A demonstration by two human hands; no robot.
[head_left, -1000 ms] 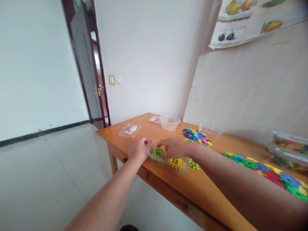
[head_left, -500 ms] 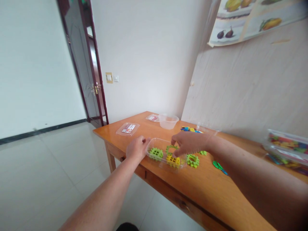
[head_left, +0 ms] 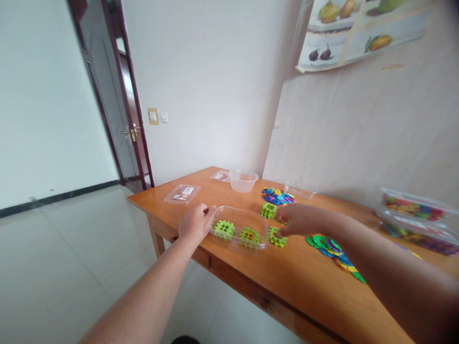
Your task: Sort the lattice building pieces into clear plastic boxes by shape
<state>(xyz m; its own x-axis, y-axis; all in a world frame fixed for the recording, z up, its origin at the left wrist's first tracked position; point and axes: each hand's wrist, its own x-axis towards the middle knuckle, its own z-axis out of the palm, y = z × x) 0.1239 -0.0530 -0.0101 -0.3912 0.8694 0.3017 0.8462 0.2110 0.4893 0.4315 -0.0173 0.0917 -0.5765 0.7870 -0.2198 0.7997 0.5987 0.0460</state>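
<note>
Beside the clear tray (head_left: 239,228), right hand (head_left: 299,219) reaches palm-down.

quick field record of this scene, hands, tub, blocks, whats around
left hand: on the left end of the clear tub, fingers curled at its rim
right hand: over a green block just right of the tub; grip unclear
tub contents: two green blocks
table: wooden
loose pieces: another green block behind the tub, colourful flat pieces to the right
further back: clear bowl, flat lid with label
</note>
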